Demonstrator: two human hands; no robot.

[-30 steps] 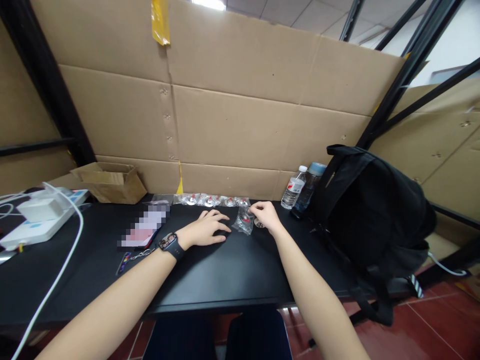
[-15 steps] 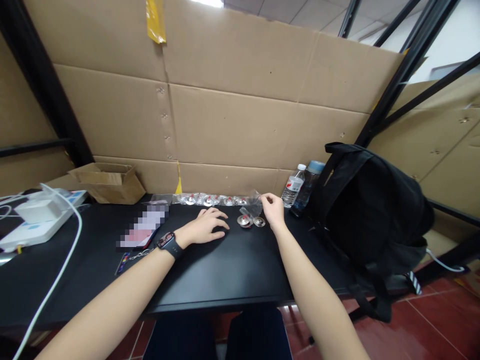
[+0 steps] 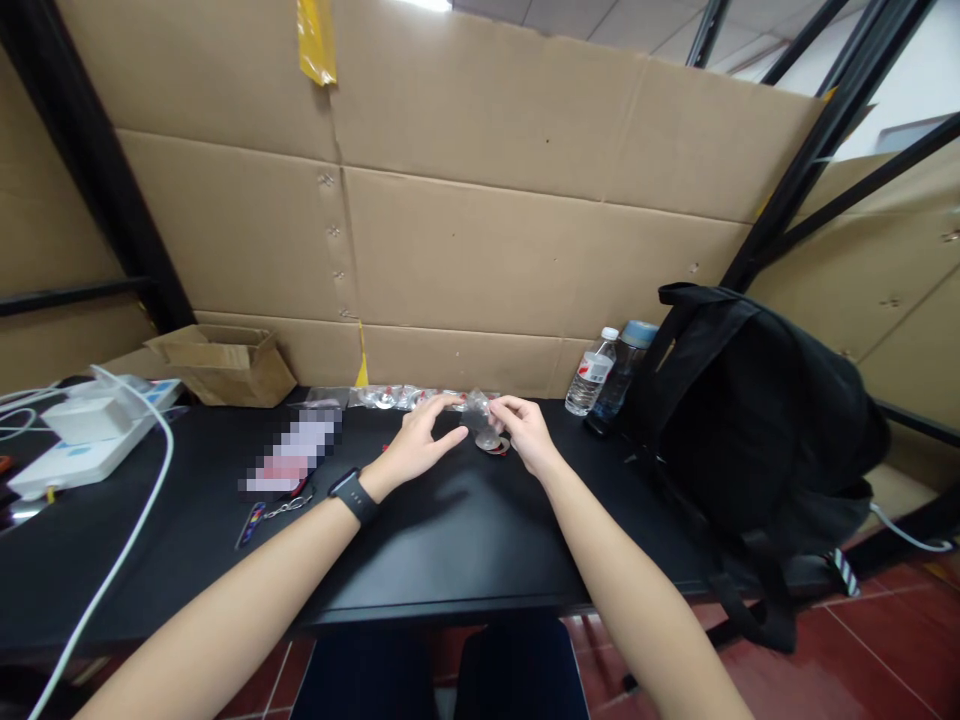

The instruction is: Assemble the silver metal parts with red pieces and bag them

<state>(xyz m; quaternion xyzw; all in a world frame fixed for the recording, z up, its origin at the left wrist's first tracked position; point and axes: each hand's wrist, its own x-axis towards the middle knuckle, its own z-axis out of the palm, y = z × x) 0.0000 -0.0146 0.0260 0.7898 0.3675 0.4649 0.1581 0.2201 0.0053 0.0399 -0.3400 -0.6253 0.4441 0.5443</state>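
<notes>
My right hand (image 3: 525, 432) pinches a small clear plastic bag (image 3: 477, 407) just above the black table (image 3: 420, 540). My left hand (image 3: 421, 438), with a black watch on the wrist, is lifted beside it, fingers spread and reaching toward the bag. Under the hands lie two small round silver pieces with red marks (image 3: 493, 442). A row of several bagged silver pieces (image 3: 397, 397) runs along the cardboard wall behind my hands.
A black backpack (image 3: 757, 430) stands at the right, with two water bottles (image 3: 607, 368) next to it. At the left are a white power strip with a cable (image 3: 82, 440), an open cardboard box (image 3: 221, 362), a blurred card and keys (image 3: 274, 490).
My right hand lifted the clear bag off the silver pieces and carried it left. My left hand rose from the table and moved toward the bag.
</notes>
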